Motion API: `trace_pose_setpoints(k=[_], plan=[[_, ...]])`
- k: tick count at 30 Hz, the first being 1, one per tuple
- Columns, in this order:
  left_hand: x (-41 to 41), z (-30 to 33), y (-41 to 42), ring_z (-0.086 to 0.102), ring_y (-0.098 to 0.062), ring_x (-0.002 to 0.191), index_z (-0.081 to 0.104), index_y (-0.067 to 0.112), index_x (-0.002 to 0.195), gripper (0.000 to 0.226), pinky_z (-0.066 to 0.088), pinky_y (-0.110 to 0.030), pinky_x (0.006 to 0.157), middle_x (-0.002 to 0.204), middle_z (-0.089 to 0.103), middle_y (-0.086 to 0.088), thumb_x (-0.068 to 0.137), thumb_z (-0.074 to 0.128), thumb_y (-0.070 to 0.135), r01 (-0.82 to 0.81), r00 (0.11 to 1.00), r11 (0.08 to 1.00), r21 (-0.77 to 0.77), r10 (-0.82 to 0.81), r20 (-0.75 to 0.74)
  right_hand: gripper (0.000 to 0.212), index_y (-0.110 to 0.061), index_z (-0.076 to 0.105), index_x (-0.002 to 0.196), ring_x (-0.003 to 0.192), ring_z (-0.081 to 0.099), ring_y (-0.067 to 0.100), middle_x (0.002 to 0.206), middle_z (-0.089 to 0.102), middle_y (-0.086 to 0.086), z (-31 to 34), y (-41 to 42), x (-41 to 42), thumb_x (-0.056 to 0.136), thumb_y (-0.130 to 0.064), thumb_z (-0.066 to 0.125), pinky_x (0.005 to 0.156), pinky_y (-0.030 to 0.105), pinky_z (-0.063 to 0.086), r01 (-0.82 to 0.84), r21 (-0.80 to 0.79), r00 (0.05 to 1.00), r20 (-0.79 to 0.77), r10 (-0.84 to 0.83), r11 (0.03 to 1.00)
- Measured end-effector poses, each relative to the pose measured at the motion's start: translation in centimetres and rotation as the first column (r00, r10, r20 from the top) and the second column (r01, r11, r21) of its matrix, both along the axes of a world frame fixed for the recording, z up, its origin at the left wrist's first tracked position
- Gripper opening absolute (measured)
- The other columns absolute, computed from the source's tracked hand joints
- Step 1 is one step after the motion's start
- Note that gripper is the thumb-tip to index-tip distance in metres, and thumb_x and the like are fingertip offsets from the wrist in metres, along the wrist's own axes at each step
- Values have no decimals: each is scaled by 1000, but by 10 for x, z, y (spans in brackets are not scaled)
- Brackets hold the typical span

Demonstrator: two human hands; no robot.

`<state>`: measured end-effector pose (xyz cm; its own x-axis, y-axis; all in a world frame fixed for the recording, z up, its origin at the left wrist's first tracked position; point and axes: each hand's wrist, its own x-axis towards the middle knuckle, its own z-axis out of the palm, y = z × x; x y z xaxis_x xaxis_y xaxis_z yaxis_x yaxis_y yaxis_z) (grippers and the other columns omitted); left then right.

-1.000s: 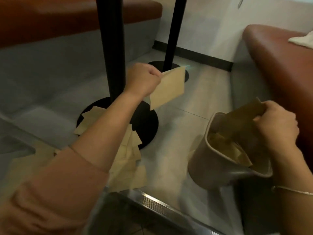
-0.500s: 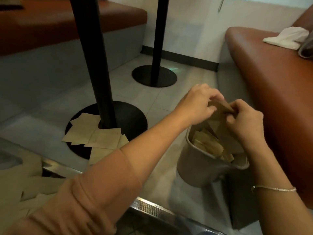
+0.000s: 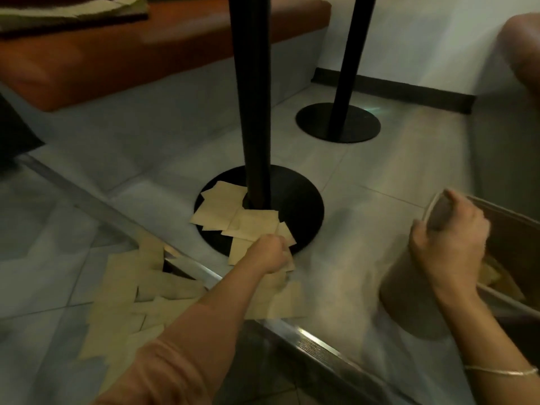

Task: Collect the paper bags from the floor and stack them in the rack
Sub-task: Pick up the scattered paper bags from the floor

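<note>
Here the left hand (image 3: 267,254) pinches a paper bag (image 3: 287,238) while the right hand (image 3: 450,244) grips the rack (image 3: 514,229).

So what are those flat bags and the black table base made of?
Bags: thin tan paper, matte, by the look; they lie flat with creased edges. Base: probably painted metal, a smooth black disc with a faint sheen, though the finish is hard to confirm.

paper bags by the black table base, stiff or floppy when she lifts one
The paper bags lie flat and thin, so probably light and floppy. They overlap loosely, so the left hand may drag neighbours along.
</note>
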<state>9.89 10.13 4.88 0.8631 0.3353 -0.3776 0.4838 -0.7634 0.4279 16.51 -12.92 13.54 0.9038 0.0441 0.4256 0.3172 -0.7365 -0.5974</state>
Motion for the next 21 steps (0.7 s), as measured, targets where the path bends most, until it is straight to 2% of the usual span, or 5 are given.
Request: trace_pose_setpoints(k=[4,9,12,17,21], plan=[[-46,-38,46,54,-24,112,58,8,119,31,44,-31,93,123,58,-12,91,55,20,-158,982,987,11,158,-107,34,-3,63,111,101,52,39,107,60,21,-56,65,-28,78,-1,67,84,41,43,-297,-109,954,-2,299,949],[-117,-94,88,52,-24,117,56,7,121,34,42,-34,102,126,56,-11,92,54,24,-288,920,956,50,291,-261,18,-15,66,98,94,60,16,99,56,-5,-136,149,-91,86,-15,53,78,20,46,-733,-161,651,-448,613,661],[-173,-140,115,45,-25,126,48,6,131,43,36,-33,104,136,48,-11,95,47,29,-373,845,924,80,374,-381,24,-12,66,106,77,56,4,85,55,-12,-190,190,-123,84,-20,62,61,4,38,-832,-167,487,-677,552,529],[-244,-189,147,37,-25,132,28,9,141,48,36,-31,104,144,33,-10,97,41,23,-443,778,880,169,471,-415,38,-10,47,132,123,45,22,129,49,6,-262,239,-176,97,-20,37,105,26,36,-900,-59,281,-836,472,432],[-266,-208,175,32,-24,132,20,17,143,62,38,-31,103,144,26,-4,92,54,26,-419,809,868,267,490,-324,49,-12,32,141,133,34,29,145,31,12,-295,267,-210,94,-21,44,109,37,30,-927,-163,297,-869,395,337]])
